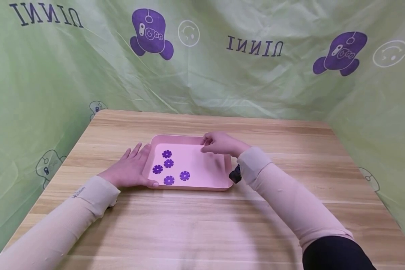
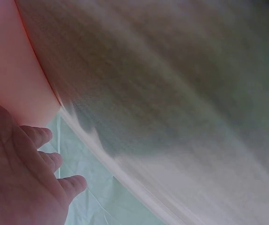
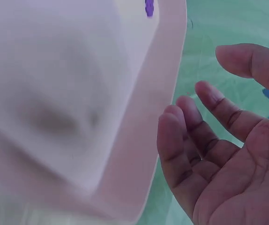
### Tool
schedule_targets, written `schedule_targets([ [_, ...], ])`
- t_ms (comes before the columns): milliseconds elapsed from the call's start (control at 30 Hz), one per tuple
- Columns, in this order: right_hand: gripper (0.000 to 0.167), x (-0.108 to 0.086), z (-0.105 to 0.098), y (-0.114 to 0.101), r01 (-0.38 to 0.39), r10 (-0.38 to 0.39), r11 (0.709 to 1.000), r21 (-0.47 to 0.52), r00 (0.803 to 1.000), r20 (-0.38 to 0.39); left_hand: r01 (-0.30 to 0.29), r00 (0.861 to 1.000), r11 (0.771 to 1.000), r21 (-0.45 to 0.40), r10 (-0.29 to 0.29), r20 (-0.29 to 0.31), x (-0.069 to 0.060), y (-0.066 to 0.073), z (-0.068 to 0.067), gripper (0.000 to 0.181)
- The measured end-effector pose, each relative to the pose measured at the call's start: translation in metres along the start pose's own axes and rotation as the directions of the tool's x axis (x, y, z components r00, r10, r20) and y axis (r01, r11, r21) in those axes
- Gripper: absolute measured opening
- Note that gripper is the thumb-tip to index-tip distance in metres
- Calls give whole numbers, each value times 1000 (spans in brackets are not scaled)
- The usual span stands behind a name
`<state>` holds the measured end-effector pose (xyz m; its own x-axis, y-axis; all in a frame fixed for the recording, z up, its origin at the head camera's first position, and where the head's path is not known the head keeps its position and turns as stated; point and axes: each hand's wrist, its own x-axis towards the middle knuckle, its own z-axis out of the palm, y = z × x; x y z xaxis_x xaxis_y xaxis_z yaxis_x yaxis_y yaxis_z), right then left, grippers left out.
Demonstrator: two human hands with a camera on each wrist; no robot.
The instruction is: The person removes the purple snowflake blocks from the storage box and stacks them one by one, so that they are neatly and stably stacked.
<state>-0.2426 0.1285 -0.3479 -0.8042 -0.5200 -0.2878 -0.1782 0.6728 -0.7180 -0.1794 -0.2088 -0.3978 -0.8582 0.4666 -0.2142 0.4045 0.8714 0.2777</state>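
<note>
A shallow pink rectangular tray [image 1: 204, 170] lies on the table. Several purple notched discs [image 1: 168, 163], shaped like flowers, are spread over its left half. My left hand [image 1: 131, 170] rests against the tray's left side, fingers spread and thumb along the front corner. In the left wrist view, the same hand [image 2: 22, 173] lies beside the tray's pink outer wall [image 2: 17, 61]. Over the tray's right back part hovers my right hand [image 1: 222, 144]. The right wrist view shows that hand [image 3: 233, 154] with loosely bent fingers, thumb apart, nothing between them.
The wooden tabletop [image 1: 202, 225] extends around the tray on every side. Green printed cloth [image 1: 202, 82] hangs behind the table and along both sides. A small black device [image 1: 235, 174] sits under my right wrist, close to the tray's right front corner.
</note>
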Motion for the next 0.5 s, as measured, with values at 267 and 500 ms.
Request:
schedule_targets([
  [267,34,9,25,-10,-28,14,988,149,996,91,1,1000,1000,3,-1,-1,0,-1,1,145],
  [500,28,16,41,-12,-79,35,970,231,982,186,-2,1000,1000,-1,2,-7,1,-2,2,144],
])
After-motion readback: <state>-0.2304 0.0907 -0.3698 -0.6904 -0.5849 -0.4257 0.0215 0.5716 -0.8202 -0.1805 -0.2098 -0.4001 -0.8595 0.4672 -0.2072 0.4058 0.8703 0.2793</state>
